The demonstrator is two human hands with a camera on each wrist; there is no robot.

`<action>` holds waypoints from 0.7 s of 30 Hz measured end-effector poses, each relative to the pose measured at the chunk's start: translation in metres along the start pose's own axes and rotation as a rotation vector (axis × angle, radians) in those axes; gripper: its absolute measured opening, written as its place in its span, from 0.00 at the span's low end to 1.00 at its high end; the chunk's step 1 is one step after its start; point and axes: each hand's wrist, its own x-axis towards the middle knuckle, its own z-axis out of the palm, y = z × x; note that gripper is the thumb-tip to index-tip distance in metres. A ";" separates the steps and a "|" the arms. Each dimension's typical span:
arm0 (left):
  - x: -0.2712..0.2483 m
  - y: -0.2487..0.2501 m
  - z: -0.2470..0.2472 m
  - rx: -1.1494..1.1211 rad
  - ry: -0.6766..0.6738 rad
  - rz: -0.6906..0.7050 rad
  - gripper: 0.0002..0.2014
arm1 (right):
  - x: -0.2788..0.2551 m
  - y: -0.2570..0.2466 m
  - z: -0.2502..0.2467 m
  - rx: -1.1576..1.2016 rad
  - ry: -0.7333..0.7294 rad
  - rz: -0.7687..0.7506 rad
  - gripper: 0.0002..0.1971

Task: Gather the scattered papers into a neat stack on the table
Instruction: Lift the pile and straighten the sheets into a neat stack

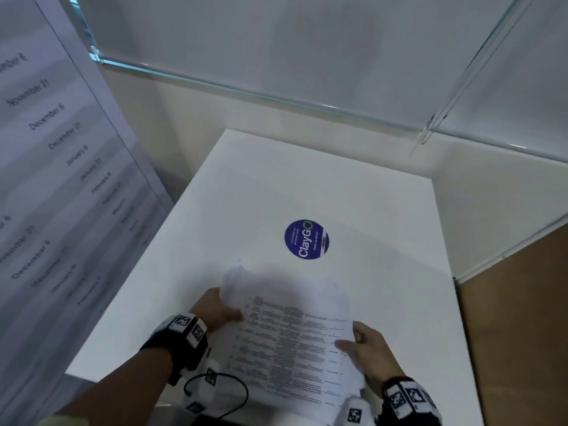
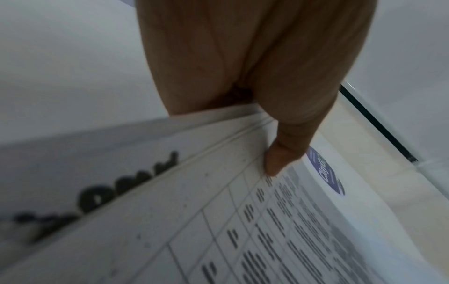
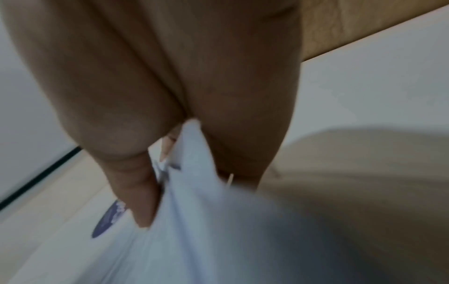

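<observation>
Both hands, left (image 1: 215, 309) and right (image 1: 367, 348), grip the papers (image 1: 292, 339) over the tabletop (image 1: 384, 226); round sticker (image 1: 306, 239) just beyond, large printed sheet (image 1: 55, 167) left.

Your papers (image 1: 292, 342) sit over the table's (image 1: 384, 216) near edge between your left hand (image 1: 212, 309) and right hand (image 1: 368, 348), round sticker (image 1: 306, 239) just beyond, large printed sheet (image 1: 55, 167) standing left.

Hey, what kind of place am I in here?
Probably an office or shared workspace: a small white table with a round ClayGo clean-up sticker, frosted glass partitions, and a large printed schedule of dates alongside.
</observation>
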 end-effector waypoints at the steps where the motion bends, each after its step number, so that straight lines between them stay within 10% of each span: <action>1: 0.000 -0.002 0.001 -0.024 0.028 -0.023 0.24 | -0.002 -0.003 0.000 -0.010 -0.001 -0.029 0.11; 6: -0.027 0.027 -0.011 -0.302 0.132 0.286 0.27 | -0.015 -0.040 -0.012 0.057 0.236 -0.352 0.11; 11: -0.059 0.055 -0.021 -0.317 0.064 0.557 0.06 | -0.026 -0.049 -0.019 0.022 0.420 -0.563 0.05; 21: -0.054 0.052 -0.002 -0.436 0.298 0.545 0.07 | -0.021 -0.043 0.003 0.137 0.424 -0.563 0.16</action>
